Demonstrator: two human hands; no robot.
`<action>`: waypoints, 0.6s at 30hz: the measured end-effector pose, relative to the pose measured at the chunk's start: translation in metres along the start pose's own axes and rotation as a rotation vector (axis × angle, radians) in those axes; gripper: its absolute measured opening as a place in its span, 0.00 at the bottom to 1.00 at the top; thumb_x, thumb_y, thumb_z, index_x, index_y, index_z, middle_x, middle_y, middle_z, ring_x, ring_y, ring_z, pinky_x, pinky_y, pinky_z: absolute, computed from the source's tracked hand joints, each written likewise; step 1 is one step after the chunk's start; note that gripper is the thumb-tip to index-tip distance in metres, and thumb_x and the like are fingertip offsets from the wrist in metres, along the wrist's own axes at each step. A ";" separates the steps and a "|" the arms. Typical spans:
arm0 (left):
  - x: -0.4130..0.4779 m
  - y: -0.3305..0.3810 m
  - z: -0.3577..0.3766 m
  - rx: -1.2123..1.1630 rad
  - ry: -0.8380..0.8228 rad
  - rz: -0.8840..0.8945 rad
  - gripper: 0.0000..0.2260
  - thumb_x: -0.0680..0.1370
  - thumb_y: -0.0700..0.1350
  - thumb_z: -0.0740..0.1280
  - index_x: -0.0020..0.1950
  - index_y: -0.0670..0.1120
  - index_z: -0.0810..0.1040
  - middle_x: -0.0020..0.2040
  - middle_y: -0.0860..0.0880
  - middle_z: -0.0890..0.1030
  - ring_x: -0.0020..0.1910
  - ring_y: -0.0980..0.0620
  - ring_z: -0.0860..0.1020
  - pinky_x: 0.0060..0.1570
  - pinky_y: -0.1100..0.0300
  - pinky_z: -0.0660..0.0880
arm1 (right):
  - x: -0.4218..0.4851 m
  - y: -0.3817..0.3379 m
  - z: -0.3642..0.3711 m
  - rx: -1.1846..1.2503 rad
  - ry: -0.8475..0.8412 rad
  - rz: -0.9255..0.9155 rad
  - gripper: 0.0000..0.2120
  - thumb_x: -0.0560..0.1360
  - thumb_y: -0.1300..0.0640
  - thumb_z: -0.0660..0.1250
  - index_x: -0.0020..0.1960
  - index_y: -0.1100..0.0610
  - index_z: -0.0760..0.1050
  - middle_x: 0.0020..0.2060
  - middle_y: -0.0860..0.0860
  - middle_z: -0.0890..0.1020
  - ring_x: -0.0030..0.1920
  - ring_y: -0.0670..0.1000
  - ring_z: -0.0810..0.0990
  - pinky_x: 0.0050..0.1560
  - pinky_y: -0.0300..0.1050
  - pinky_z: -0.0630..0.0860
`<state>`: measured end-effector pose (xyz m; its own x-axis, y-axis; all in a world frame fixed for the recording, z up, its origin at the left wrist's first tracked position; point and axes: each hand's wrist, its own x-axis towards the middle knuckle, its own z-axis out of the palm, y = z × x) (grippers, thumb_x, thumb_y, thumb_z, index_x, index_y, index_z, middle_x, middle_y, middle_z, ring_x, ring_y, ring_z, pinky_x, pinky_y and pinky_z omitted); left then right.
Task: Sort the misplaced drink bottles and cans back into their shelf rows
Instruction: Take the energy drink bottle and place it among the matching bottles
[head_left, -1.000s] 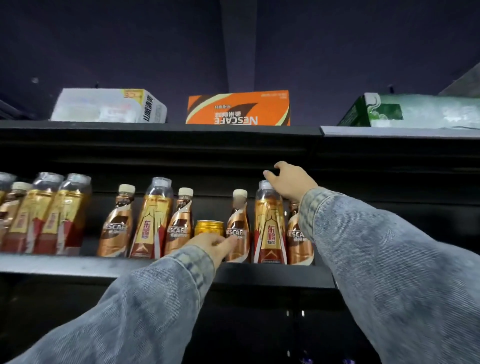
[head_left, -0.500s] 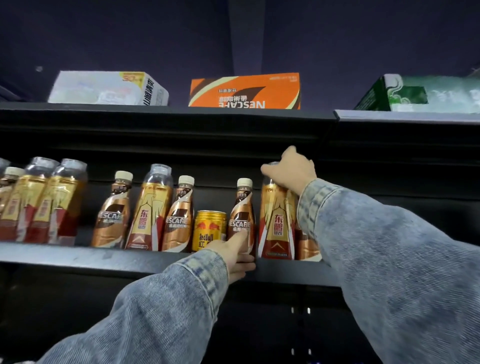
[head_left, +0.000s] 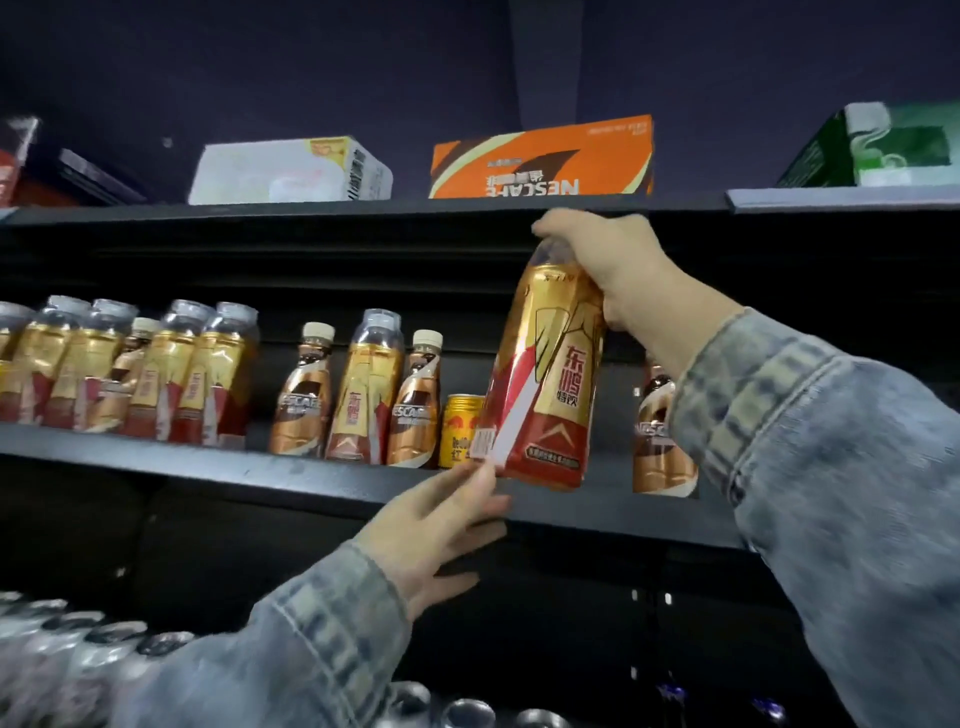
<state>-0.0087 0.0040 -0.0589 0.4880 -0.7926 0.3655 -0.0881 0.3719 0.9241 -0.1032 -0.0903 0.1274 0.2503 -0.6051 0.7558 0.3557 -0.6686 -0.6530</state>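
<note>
My right hand (head_left: 618, 265) grips the neck of a tall gold-and-red energy drink bottle (head_left: 550, 384), held tilted in the air in front of the black shelf (head_left: 291, 470). Just below the bottle's base is my left hand (head_left: 441, 525), open, its fingertips near the barcode label. On the shelf stand brown coffee bottles (head_left: 304, 397) mixed with another gold-and-red bottle (head_left: 363, 389) and a small gold can (head_left: 460, 431). Further left is a group of gold-and-red bottles (head_left: 171, 374). One more coffee bottle (head_left: 657, 441) shows behind my right sleeve.
On the top shelf lie a white carton (head_left: 291, 171), an orange coffee carton (head_left: 540, 161) and a green carton (head_left: 872, 150). Silver can tops (head_left: 93, 634) fill the lower shelf at bottom left. A gap lies on the shelf behind the lifted bottle.
My right hand has lifted the gold-and-red bottle off the shelf and pulled it toward me. My left hand left the shelf edge and opened under the bottle. The view shifted right.
</note>
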 end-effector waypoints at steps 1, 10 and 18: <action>-0.011 -0.006 -0.012 0.080 0.027 0.050 0.17 0.64 0.58 0.70 0.49 0.55 0.75 0.48 0.53 0.83 0.50 0.55 0.79 0.50 0.52 0.72 | -0.009 0.003 0.013 -0.005 -0.072 0.012 0.34 0.58 0.48 0.75 0.60 0.61 0.73 0.49 0.57 0.82 0.44 0.56 0.83 0.40 0.49 0.81; -0.096 -0.022 -0.143 0.154 0.407 0.338 0.18 0.52 0.55 0.73 0.38 0.49 0.83 0.39 0.51 0.86 0.39 0.58 0.83 0.39 0.68 0.77 | -0.102 0.005 0.180 0.137 -0.545 0.108 0.18 0.68 0.46 0.73 0.49 0.58 0.79 0.41 0.55 0.83 0.40 0.55 0.82 0.46 0.51 0.81; -0.153 0.015 -0.330 0.304 0.621 0.364 0.02 0.72 0.47 0.68 0.44 0.50 0.78 0.33 0.60 0.83 0.34 0.68 0.79 0.31 0.79 0.70 | -0.197 0.007 0.358 0.233 -0.996 0.243 0.26 0.68 0.40 0.71 0.57 0.56 0.76 0.44 0.54 0.85 0.47 0.54 0.84 0.57 0.57 0.76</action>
<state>0.2019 0.2908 -0.1377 0.7718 -0.1969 0.6046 -0.5261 0.3365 0.7811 0.1729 0.1789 -0.0087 0.9281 -0.0119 0.3721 0.3343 -0.4129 -0.8472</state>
